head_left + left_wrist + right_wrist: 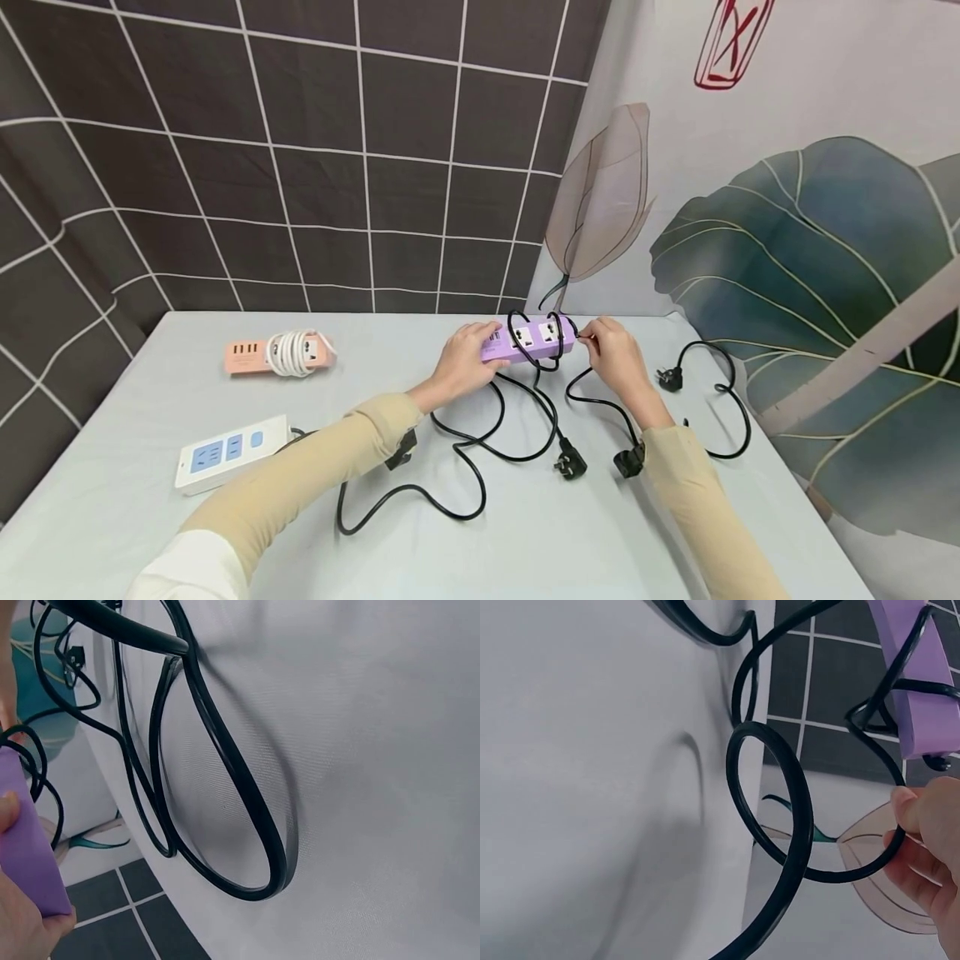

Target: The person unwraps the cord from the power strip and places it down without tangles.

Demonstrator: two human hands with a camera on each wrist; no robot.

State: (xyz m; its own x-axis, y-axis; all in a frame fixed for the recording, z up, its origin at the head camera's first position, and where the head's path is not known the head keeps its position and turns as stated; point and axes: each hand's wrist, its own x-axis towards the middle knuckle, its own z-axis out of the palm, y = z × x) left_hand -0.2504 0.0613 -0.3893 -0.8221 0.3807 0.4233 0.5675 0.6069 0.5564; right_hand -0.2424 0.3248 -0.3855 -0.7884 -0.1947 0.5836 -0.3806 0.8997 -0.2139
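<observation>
In the head view a purple power strip (517, 340) is held up near the table's back edge. My left hand (467, 358) grips its left end, thumb on the front face. Black cord (558, 417) is looped round the strip's right part and trails down in loose curves. At the right end my right hand (613, 352) pinches a stretch of this cord; the right wrist view shows thumb and fingertips on the cord (840, 876). A black plug (572, 460) lies on the table below the strip.
On the white table (315, 550), an orange power strip (247, 357) wrapped in white cord lies back left. A white power strip (232, 454) with blue sockets lies front left. Another black plug (628, 461) sits by the right forearm, and one more plug (670, 379) with curled cord lies far right.
</observation>
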